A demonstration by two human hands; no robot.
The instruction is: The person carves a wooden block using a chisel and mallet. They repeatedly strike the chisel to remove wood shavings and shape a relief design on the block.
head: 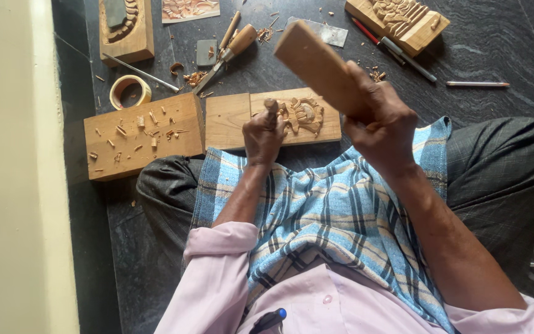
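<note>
My left hand (262, 135) grips a chisel (271, 106) upright, its wooden handle top showing above my fist, set on a carved wooden panel (233, 120) lying on the dark floor in front of my lap. A raised floral carving (304, 115) shows on the panel just right of the chisel. My right hand (381, 120) is lifted above the panel and holds a flat wooden mallet block (313, 62) that angles up and to the left. A blue checked cloth (322, 210) covers my lap.
A plain wooden block (143, 137) strewn with shavings lies left of the panel. A tape roll (130, 91), loose chisels (227, 52), two carved blocks (125, 28) (400, 18), pencils (477, 83) and chips are scattered on the floor. A pale wall (7, 167) runs along the left.
</note>
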